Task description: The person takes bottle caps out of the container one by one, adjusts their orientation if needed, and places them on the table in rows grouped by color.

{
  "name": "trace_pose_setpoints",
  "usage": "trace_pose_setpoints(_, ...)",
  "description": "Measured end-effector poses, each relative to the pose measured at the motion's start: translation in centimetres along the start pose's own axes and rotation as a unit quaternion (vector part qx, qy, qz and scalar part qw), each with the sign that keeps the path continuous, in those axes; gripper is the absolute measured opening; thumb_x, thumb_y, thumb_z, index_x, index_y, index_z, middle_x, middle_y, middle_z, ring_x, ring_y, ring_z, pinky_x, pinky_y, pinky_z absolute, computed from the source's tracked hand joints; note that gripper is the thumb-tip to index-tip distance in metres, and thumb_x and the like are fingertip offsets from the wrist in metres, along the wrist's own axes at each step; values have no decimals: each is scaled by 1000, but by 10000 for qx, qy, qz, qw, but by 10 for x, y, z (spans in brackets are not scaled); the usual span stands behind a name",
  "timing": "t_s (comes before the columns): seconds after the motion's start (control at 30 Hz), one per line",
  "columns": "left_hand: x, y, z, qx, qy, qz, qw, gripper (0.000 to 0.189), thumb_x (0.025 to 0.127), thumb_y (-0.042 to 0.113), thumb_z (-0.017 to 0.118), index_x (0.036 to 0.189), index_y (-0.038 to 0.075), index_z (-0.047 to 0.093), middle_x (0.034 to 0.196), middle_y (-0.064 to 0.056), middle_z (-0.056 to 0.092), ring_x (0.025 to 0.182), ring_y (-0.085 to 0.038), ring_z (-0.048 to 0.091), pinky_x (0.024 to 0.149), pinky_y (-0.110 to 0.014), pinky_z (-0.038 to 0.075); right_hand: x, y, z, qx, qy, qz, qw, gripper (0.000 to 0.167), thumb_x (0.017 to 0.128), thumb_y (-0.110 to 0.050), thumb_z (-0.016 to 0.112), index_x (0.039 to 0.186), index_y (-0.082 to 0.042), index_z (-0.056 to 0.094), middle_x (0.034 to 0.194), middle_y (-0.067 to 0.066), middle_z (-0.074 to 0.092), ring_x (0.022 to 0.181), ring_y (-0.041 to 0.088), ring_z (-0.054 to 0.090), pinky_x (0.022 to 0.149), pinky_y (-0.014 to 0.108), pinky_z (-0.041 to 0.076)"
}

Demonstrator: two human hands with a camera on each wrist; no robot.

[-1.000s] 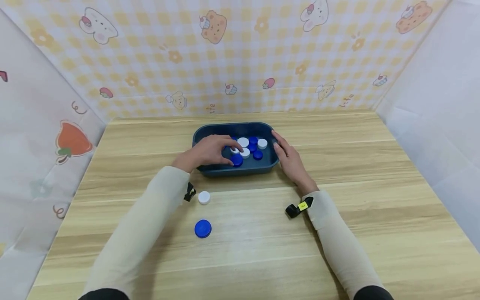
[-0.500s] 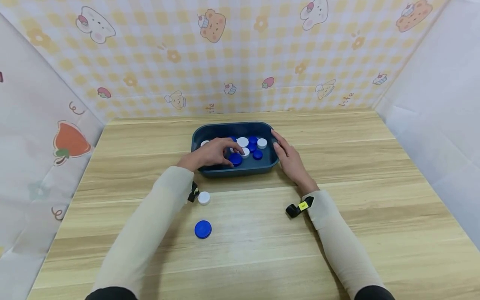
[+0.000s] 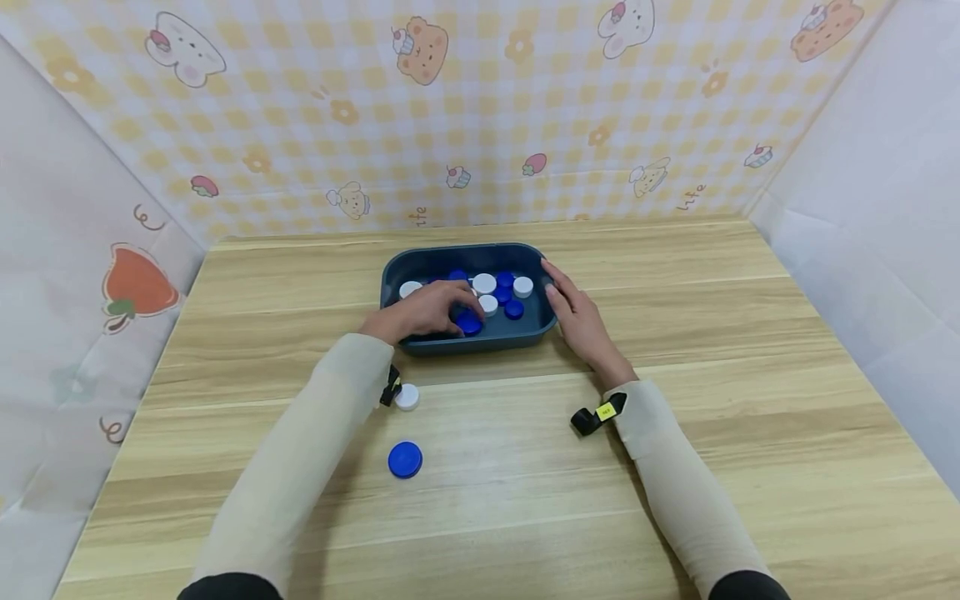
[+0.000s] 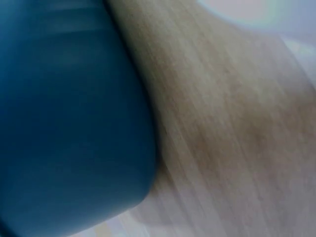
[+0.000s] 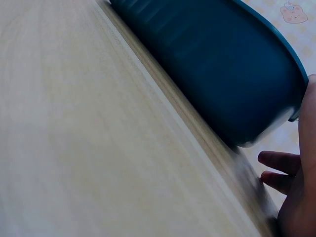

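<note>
A dark blue tray (image 3: pixel 517 340) stands on the wooden table, with several blue and white bottle caps inside. My left hand (image 3: pixel 431 308) reaches over its near left rim, thumb and fingertips pinching a blue bottle cap (image 3: pixel 468 323). A white cap (image 3: pixel 487 306) lies just right of those fingertips. The hand hides part of the tray's left half. At the right end, my right hand (image 3: pixel 583 327) touches the rim with extended fingers. In the right wrist view the thumb meets the rim, while two fingers (image 5: pixel 279 162) show apart from the wall.
In front of the tray, a white cap (image 3: pixel 407 397) lies on the table close to the left wrist strap. Nearer to me is a larger blue cap (image 3: pixel 405 460). A yellow checked cloth (image 3: pixel 480 108) hangs behind the table, with white sheets at both sides.
My left hand has shifted slightly right and closed in around the blue cap, which has moved a little and tilted. A white cap at the tray's left has come into view. The right hand stays put.
</note>
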State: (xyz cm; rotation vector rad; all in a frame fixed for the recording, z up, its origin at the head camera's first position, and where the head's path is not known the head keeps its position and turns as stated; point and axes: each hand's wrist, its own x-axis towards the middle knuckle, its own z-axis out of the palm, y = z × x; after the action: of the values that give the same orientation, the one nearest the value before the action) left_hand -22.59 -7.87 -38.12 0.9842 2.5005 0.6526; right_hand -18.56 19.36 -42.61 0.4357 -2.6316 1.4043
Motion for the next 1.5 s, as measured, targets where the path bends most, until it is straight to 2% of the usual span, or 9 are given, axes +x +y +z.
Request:
trace_pose_setpoints(0.23,2,-1,2,117,-61,24,9999,30,82,12,76,110,23,72,122,-4,55,113,-25,45,102,-45,36,0,0,0,-13,-7,-4,10000,47,103,-43,35,148,-31,35,150,-9,35,135,20,34,108,49,24)
trace_pose_setpoints(0.87,1,1,2,204,17,221,9995,29,83,17,76,110,24,71,118,0,56,111,-22,45,101,-43,35,-3,-4,-3,81,4,20,10000,47,104,-40,35,149,-28,36,150,-6,35,135,25,35,107,50,26)
trace_pose_setpoints(1.1,-7,2,-7,-431,489,407,9970,28,81,20,78,108,23,72,109,1,57,104,-23,50,92,-39,41,-1,-2,-2,63,11,4,10000,46,104,-40,35,148,-28,36,150,-5,36,135,24,35,108,50,23)
trace_pose_setpoints(1.27,-14,5,-10,-444,681,484,9955,27,81,22,78,108,23,72,109,3,58,104,-21,51,91,-37,40,-1,-2,-2,36,21,-2,10000,47,104,-40,35,148,-28,36,150,-5,36,135,25,35,107,50,24)
trace_pose_setpoints(1.5,-28,7,-10,-369,970,638,9926,28,82,23,78,109,23,72,109,2,58,96,-19,49,76,-35,41,-1,-1,-1,99,-3,-45,9999,46,103,-39,37,148,-29,37,149,-5,37,134,24,37,107,49,26)
